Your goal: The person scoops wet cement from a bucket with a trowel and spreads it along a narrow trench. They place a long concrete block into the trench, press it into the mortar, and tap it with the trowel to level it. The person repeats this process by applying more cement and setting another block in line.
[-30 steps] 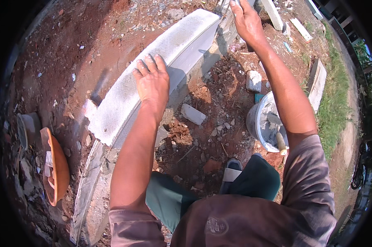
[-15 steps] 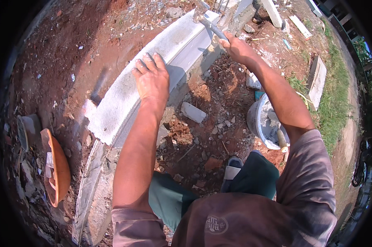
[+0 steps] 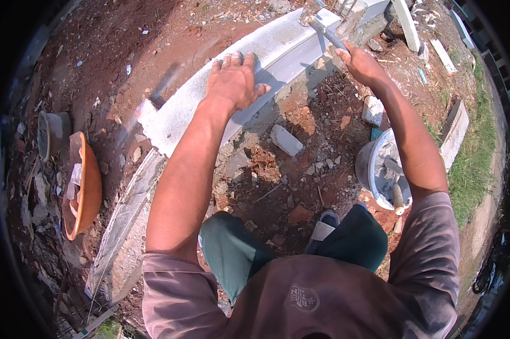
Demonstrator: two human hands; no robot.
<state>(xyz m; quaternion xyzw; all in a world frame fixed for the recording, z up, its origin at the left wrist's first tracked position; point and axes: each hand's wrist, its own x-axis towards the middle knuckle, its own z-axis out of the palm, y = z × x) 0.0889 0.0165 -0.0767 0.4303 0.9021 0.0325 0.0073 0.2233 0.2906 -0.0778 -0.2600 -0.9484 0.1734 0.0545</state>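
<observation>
A long pale concrete kerb block (image 3: 179, 116) lies along a low, curved concrete base. My left hand (image 3: 232, 82) rests flat on its upper face, fingers stretched forward and thumb spread over the near edge. At the block's far right end, my right hand (image 3: 363, 65) grips a hammer (image 3: 335, 40) by its grey handle. The hammer's head is over the end of the block; whether it touches the surface I cannot tell.
To the right stands a white bucket (image 3: 363, 161) of grey mortar with a trowel (image 3: 398, 198) in it. A broken orange basin (image 3: 90, 189) sits at left. A small block (image 3: 286, 140) lies on the rubble-strewn soil. Thin steel bars (image 3: 347, 7) show beyond the block's end.
The whole view has shifted, so the block appears farther up and right. My left thumb now spreads out over the block's near edge. The hammer stays at the block's far end.
</observation>
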